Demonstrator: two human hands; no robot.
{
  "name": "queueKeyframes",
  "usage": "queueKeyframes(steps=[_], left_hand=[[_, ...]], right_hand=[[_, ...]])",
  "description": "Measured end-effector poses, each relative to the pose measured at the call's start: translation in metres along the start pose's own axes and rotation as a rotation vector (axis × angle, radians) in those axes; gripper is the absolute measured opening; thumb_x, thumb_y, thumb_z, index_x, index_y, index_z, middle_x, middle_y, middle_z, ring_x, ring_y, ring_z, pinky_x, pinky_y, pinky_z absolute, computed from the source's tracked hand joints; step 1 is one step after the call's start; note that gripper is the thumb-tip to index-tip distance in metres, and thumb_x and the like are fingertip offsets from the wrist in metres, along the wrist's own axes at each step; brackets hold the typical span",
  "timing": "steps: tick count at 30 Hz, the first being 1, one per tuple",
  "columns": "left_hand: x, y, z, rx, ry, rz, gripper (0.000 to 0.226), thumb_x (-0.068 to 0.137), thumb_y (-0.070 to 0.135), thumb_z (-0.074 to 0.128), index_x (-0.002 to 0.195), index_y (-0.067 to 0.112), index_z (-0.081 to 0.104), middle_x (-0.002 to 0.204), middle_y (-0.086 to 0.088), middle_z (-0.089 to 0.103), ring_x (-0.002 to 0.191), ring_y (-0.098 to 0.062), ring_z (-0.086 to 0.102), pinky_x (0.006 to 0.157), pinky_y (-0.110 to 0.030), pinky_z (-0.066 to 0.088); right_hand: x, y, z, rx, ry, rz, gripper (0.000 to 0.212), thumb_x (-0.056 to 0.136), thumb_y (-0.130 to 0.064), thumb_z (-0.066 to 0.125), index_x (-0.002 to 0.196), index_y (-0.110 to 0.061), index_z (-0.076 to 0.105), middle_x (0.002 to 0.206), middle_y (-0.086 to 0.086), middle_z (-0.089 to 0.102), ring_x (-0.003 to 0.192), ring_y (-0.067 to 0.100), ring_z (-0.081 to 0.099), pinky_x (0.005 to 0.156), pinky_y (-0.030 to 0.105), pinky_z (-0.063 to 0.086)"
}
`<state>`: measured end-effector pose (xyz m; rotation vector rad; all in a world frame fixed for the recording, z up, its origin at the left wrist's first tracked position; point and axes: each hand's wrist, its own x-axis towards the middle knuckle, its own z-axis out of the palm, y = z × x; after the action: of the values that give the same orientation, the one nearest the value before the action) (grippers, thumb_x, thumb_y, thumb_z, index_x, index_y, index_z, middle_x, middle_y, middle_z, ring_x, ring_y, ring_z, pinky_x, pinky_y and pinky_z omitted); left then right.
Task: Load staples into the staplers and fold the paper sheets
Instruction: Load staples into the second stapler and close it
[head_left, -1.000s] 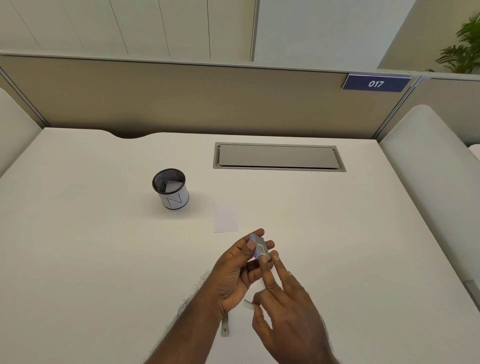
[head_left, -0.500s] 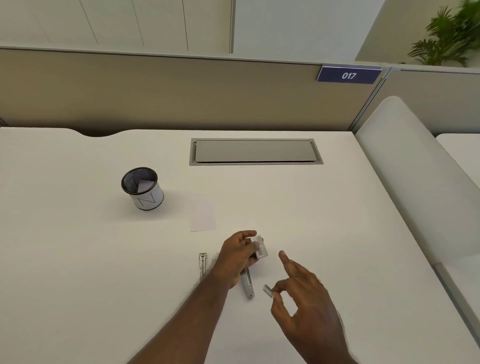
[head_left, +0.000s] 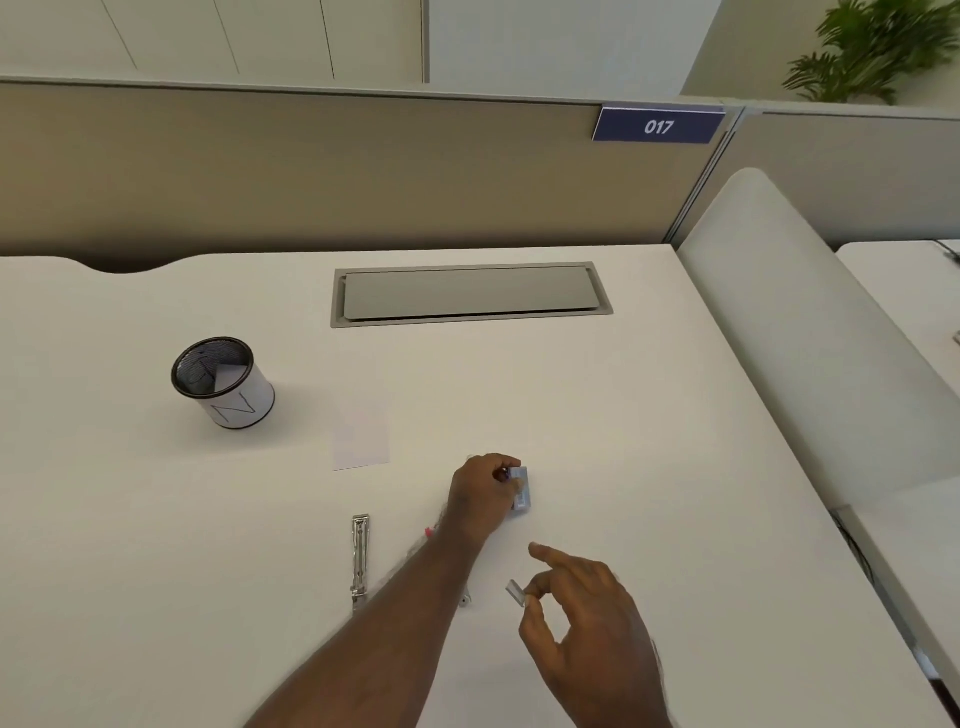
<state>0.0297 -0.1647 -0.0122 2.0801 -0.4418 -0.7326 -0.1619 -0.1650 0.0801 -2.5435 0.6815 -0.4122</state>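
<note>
The left hand (head_left: 483, 499) has its fingers curled round a small staple box (head_left: 521, 491), pale with blue print, held low over the middle of the desk (head_left: 649, 426); whether the box touches the surface cannot be told. The right hand (head_left: 587, 623) pinches one short strip of staples (head_left: 515, 592) between thumb and a bent finger, the strip silvery and angled, while its forefinger points outward and the other fingers curl loosely. It hovers nearer the front edge, to the right of the left forearm.

Two staplers show. One stapler (head_left: 360, 558), slim and of bright metal, lies lengthwise toward the front edge, left of the left forearm, with its channel facing up. Of the second stapler (head_left: 465, 598) only a small metal end peeks out from under the forearm.

One paper sheet (head_left: 362, 441), white and faint against the desk, lies flat near the centre, beyond the stapler. One mesh cup (head_left: 223, 382) with a white wrap and a dark rim stands toward the left side, a piece of paper inside it. One grey cable hatch (head_left: 470, 293) sits in the surface near the back edge. On the partition behind hangs one blue sign (head_left: 657, 124) reading 017, and a plant (head_left: 878, 47) shows at the far right corner.
</note>
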Motion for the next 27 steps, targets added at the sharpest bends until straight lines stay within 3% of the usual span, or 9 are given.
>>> queueKeyframes(steps=[2, 5, 9, 12, 14, 16, 18, 22, 27], left_hand=[[0.004, -0.001, 0.002, 0.029, 0.024, 0.017, 0.026, 0.089, 0.019, 0.067, 0.115, 0.013, 0.071, 0.12, -0.008, 0.067, 0.102, -0.023, 0.068, 0.072, -0.019, 0.054], [0.009, -0.003, 0.006, 0.046, 0.037, 0.029, 0.025, 0.087, 0.016, 0.067, 0.112, 0.012, 0.072, 0.115, -0.009, 0.065, 0.099, -0.022, 0.067, 0.082, -0.026, 0.055], [0.01, -0.007, 0.008, 0.079, 0.063, 0.038, 0.032, 0.086, 0.018, 0.068, 0.118, 0.016, 0.067, 0.114, -0.005, 0.055, 0.098, -0.015, 0.061, 0.086, -0.016, 0.041], [0.003, -0.003, 0.002, 0.038, 0.07, 0.045, 0.035, 0.088, 0.017, 0.066, 0.122, 0.018, 0.064, 0.113, -0.004, 0.053, 0.093, -0.01, 0.057, 0.086, -0.015, 0.04], [-0.006, 0.001, -0.007, -0.044, 0.1, 0.046, 0.027, 0.089, 0.017, 0.064, 0.115, 0.02, 0.066, 0.108, -0.002, 0.058, 0.085, -0.012, 0.061, 0.082, -0.021, 0.049], [-0.022, 0.003, -0.022, -0.184, 0.096, 0.025, 0.018, 0.091, 0.016, 0.061, 0.105, 0.023, 0.069, 0.1, -0.002, 0.065, 0.072, -0.017, 0.066, 0.066, -0.03, 0.059], [-0.044, 0.0, -0.041, -0.315, 0.061, -0.002, 0.018, 0.092, 0.016, 0.058, 0.096, 0.026, 0.072, 0.092, -0.001, 0.069, 0.061, -0.013, 0.066, 0.054, -0.025, 0.056], [-0.089, -0.013, -0.084, -0.577, -0.03, -0.061, 0.023, 0.096, 0.017, 0.056, 0.094, 0.027, 0.076, 0.085, -0.004, 0.072, 0.06, -0.019, 0.064, 0.057, -0.032, 0.055], [-0.122, -0.032, -0.118, -0.705, -0.076, -0.065, 0.017, 0.094, 0.023, 0.062, 0.105, 0.022, 0.074, 0.098, -0.008, 0.075, 0.078, -0.028, 0.072, 0.068, -0.033, 0.058]], right_hand=[[0.001, 0.003, 0.0, -0.001, -0.007, 0.017, 0.008, 0.072, -0.03, 0.067, 0.078, -0.033, 0.062, 0.116, -0.022, 0.066, 0.1, 0.003, 0.062, 0.075, 0.031, 0.057], [0.003, 0.006, 0.0, -0.009, -0.015, 0.03, 0.004, 0.075, -0.032, 0.064, 0.077, -0.034, 0.062, 0.113, -0.024, 0.065, 0.097, 0.002, 0.062, 0.075, 0.028, 0.054], [0.007, 0.007, 0.0, -0.011, -0.003, 0.052, 0.01, 0.078, -0.039, 0.053, 0.078, -0.034, 0.062, 0.108, -0.025, 0.065, 0.092, 0.001, 0.061, 0.072, 0.025, 0.052], [0.012, 0.006, 0.001, -0.016, 0.011, 0.082, 0.012, 0.079, -0.04, 0.051, 0.082, -0.035, 0.061, 0.099, -0.025, 0.064, 0.085, 0.001, 0.059, 0.068, 0.022, 0.05], [0.016, 0.003, 0.002, -0.014, 0.0, 0.112, 0.01, 0.08, -0.04, 0.05, 0.083, -0.036, 0.059, 0.092, -0.025, 0.061, 0.079, 0.0, 0.056, 0.062, 0.019, 0.046], [0.022, -0.002, 0.006, -0.001, -0.031, 0.147, 0.008, 0.081, -0.043, 0.049, 0.082, -0.038, 0.055, 0.088, -0.026, 0.058, 0.077, -0.001, 0.055, 0.057, 0.015, 0.041], [0.029, -0.01, 0.013, 0.068, -0.063, 0.203, 0.006, 0.082, -0.044, 0.051, 0.081, -0.039, 0.054, 0.088, -0.025, 0.059, 0.078, -0.002, 0.058, 0.055, 0.015, 0.044], [0.043, -0.03, 0.029, 0.203, -0.101, 0.3, 0.005, 0.082, -0.04, 0.059, 0.079, -0.041, 0.056, 0.09, -0.026, 0.061, 0.076, -0.005, 0.061, 0.06, 0.023, 0.051], [0.047, -0.063, 0.045, 0.197, -0.151, 0.264, 0.01, 0.083, -0.045, 0.058, 0.077, -0.039, 0.055, 0.086, -0.023, 0.062, 0.069, -0.004, 0.061, 0.058, 0.021, 0.05]])
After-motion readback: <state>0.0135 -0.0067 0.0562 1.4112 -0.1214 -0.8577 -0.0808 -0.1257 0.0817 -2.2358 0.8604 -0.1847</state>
